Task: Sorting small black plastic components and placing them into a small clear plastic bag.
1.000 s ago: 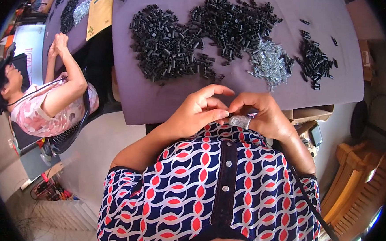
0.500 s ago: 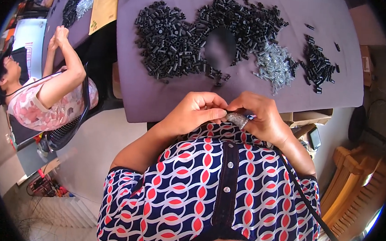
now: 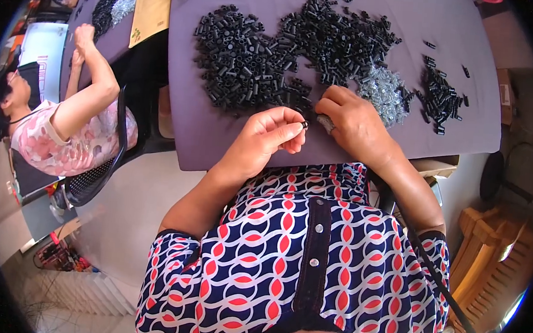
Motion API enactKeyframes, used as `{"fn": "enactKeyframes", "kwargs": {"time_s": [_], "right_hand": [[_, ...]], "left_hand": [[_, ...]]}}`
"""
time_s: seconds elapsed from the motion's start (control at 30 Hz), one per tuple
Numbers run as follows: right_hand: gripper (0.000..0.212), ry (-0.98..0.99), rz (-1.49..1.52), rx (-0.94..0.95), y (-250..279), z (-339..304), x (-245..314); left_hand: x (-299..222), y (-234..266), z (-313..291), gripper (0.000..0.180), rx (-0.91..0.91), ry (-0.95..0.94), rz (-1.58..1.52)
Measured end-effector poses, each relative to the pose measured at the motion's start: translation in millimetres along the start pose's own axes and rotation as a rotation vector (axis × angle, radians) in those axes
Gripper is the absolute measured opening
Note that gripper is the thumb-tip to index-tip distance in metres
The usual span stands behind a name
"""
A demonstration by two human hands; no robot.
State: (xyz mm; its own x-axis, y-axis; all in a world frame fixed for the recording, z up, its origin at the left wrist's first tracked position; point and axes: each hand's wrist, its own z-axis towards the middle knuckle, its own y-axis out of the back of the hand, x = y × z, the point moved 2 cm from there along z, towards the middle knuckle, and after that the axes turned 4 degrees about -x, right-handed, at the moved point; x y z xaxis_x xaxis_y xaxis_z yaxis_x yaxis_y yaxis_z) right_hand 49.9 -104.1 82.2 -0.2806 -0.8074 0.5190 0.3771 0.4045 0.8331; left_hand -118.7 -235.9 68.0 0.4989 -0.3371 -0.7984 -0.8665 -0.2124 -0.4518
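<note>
Between thumb and fingertips, my left hand (image 3: 267,137) pinches a small black tubular part (image 3: 305,125) just above the table's near edge. My right hand (image 3: 357,124) is to its right, fingers curled down at the near edge of the middle heap of small black parts (image 3: 338,39). Whatever those fingertips hold, if anything, is hidden. A grey, silvery wrap (image 3: 326,123) covers my right thumb. Beside the right hand lies a heap of small clear parts (image 3: 385,97). Short black tubes form another heap (image 3: 233,57) beyond my left hand.
A looser group of black pieces (image 3: 441,98) lies on the right of the purple-grey cloth (image 3: 458,25). A tan pouch (image 3: 151,13) is at the back left. At left, another person (image 3: 74,118) sits with raised hands at a table. A wooden chair (image 3: 486,265) stands at right.
My hands, together near my body before, have come apart. The right has reached forward to the black heap; the left has moved slightly forward and left with the small black part.
</note>
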Motion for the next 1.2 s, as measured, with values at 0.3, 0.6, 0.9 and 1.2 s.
{"fn": "enactKeyframes", "kwargs": {"time_s": [0.3,0.6,0.9,1.2], "right_hand": [[0.023,-0.504,1.166,0.025,28,-23,-6],[0.016,-0.389,1.202,-0.115,40,-43,-27],[0.014,-0.351,1.317,-0.050,40,-40,-31],[0.022,-0.216,1.067,-0.103,46,-36,-22]], "left_hand": [[-13,-24,8,0.018,0.005,-0.066,0.113],[-15,-60,24,0.018,-0.008,-0.103,0.193],[-11,-68,27,0.018,-0.032,-0.117,0.257],[-12,-57,26,0.017,0.014,-0.034,0.198]]}}
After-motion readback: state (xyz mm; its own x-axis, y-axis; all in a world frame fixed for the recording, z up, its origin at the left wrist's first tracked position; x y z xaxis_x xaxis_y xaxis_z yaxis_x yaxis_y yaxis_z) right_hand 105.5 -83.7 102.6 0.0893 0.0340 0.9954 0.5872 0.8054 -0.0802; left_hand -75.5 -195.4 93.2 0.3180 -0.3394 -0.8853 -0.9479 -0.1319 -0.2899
